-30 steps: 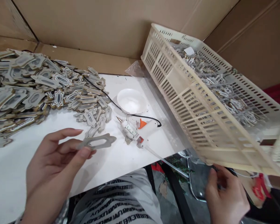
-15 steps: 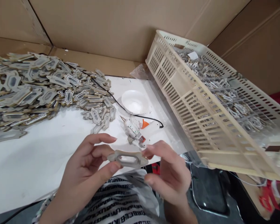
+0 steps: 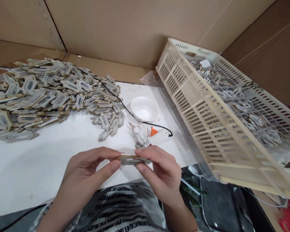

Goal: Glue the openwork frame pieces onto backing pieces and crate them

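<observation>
Between my two hands is a small grey, ornate-edged frame piece (image 3: 130,160) with an oval slot, tilted so that I see it nearly edge-on. My left hand (image 3: 91,174) pinches its left end between thumb and fingers. The right end is pinched by my right hand (image 3: 159,170), thumb below and fingers above. Just beyond my fingers a white hot glue gun (image 3: 141,135) with an orange trigger (image 3: 153,131) lies on its side. Part of it is hidden behind my right hand. Another grey piece lies partly under the gun.
A big heap of similar frame pieces (image 3: 38,87) covers the table's left back. Behind the gun sits a white shallow bowl (image 3: 144,109). A black cord (image 3: 125,108) runs across the table. On the right stands a cream plastic crate (image 3: 190,96) with bagged pieces.
My right hand has closed onto the right end of the frame piece, which has tipped from face-on to nearly edge-on. The whole view has shifted slightly.
</observation>
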A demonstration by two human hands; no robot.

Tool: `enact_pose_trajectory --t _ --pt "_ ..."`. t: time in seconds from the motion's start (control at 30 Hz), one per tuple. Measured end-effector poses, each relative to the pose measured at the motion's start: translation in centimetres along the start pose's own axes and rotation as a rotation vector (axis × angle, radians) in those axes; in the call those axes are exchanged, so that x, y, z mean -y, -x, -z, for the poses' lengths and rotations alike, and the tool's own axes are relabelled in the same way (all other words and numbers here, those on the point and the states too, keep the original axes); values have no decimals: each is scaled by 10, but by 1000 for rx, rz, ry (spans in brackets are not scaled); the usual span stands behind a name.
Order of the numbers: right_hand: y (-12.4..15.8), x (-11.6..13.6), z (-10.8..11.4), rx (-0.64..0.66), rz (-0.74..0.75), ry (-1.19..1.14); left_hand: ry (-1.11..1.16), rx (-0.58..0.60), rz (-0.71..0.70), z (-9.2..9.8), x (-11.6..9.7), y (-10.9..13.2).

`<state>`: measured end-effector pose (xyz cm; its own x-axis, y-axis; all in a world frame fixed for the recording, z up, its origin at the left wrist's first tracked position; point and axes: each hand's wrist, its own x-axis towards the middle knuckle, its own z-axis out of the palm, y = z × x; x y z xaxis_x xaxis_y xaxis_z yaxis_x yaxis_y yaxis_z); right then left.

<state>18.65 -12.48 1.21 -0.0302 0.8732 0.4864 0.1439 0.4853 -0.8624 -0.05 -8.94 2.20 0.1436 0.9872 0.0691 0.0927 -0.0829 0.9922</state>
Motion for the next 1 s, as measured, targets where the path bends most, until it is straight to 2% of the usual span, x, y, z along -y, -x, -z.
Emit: enact_pose_trajectory --t 0.13,0.2,0.27,0.43,0.6,0.73,0.87,0.93,1.0 --pt "-4 -1 -3 1 14 49 -53 129 15 8 1 0" --pt "-6 -2 -4 4 17 74 -142 130 -34 11 0 -1" --pt "-8 -2 -5 14 13 91 -265 72 -140 12 1 -2" --pt "-9 -5 -7 26 32 79 -547 -13 -544 10 7 -3" --pt "-7 -6 -7 3 22 152 -669 -72 -684 9 12 2" --pt "-5 -5 -6 1 33 202 -600 -4 -697 11 8 7" --pt "-5 -5 -5 -21 22 206 -403 84 -593 13 1 8" --pt "-5 -5 -5 -40 8 195 -356 61 -532 16 0 8" --pt "-4 -5 -4 -59 -17 183 -343 -21 -447 18 1 7"
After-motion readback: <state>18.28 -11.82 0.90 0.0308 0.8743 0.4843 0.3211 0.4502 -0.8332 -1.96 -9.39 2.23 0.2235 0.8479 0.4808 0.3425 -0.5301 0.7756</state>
